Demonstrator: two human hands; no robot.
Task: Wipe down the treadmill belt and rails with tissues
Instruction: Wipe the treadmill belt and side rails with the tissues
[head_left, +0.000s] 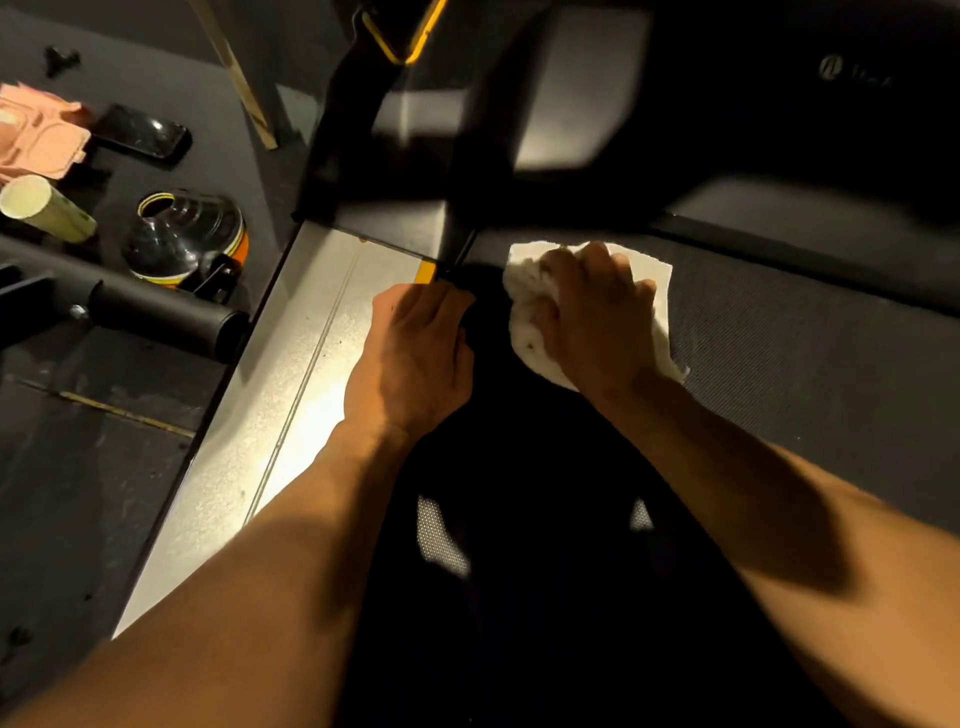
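A crumpled white tissue (527, 322) lies on the dark textured treadmill belt (805, 338) near its front end. My right hand (592, 317) presses down on the tissue, fingers curled into it. My left hand (415, 353) rests on the inner edge of the grey left side rail (291, 374), fingers bent down at the border between rail and belt; whether they hold anything is hidden in shadow. The near part of the belt lies in deep shadow.
The treadmill's motor cover and upright (395, 171) rise just beyond the hands. On the floor at left lie a black phone (139, 131), pink packaging (36, 135), a pale roll (44, 208), a black and orange object (187, 239) and a black padded bar (161, 317).
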